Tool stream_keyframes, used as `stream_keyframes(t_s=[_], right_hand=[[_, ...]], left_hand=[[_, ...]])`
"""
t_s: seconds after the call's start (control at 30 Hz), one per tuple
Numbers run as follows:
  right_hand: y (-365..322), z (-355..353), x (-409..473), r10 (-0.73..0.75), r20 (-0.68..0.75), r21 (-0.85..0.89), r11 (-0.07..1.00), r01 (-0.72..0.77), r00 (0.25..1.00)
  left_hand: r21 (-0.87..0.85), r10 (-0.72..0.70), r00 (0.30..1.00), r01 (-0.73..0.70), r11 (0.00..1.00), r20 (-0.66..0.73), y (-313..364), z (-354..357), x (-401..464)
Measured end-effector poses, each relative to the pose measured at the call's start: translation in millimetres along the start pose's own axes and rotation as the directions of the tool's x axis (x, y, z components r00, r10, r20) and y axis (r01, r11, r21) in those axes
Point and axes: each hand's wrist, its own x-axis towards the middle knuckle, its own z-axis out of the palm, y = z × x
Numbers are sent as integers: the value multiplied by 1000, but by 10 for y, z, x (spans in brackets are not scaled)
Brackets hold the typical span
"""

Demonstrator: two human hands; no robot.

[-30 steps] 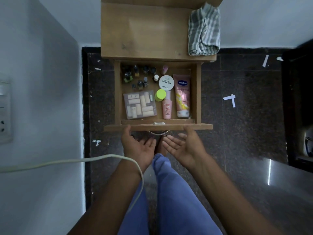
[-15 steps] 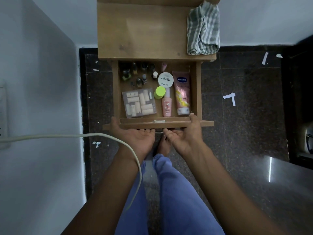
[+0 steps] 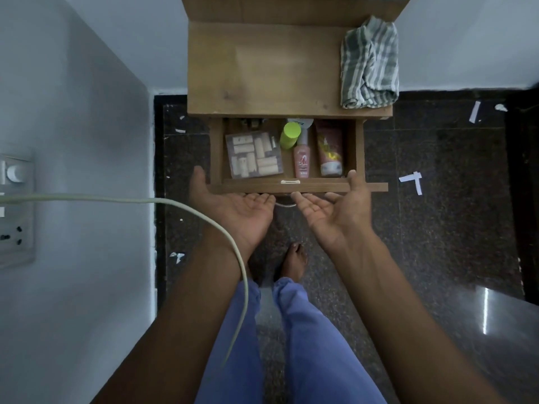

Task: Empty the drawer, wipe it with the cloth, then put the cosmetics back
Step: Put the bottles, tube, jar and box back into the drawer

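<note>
The wooden drawer stands about half open under the cabinet top. Inside lie a clear box of small tubes, a green-capped bottle, a pink bottle and a pink lotion tube. A white jar and small bottles at the back are mostly hidden beneath the top. My left hand and my right hand are palm-up under the drawer front, thumbs resting over its top edge. The striped cloth lies crumpled on the cabinet's right side.
A white wall with a socket panel stands close on the left. A pale cable crosses over my left forearm. My foot rests on the dark speckled floor, which is strewn with paper scraps. A glossy dark surface sits at lower right.
Both hands rose to the drawer front and took hold of it. The drawer has slid inward, so the back row of cosmetics is now under the cabinet top.
</note>
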Motion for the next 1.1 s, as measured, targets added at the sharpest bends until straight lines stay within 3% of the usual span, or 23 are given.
stream_keyframes(t_s=[0.47,1.1], right_hand=[[-197,415,266,-66,106,45,997,62,992],[-394,1017,479,-114,172,64,993,104,978]], left_hand=[[94,32,995,-41,995,97,227,286,414],[6,40,992,-41,999,120,440,776,799]])
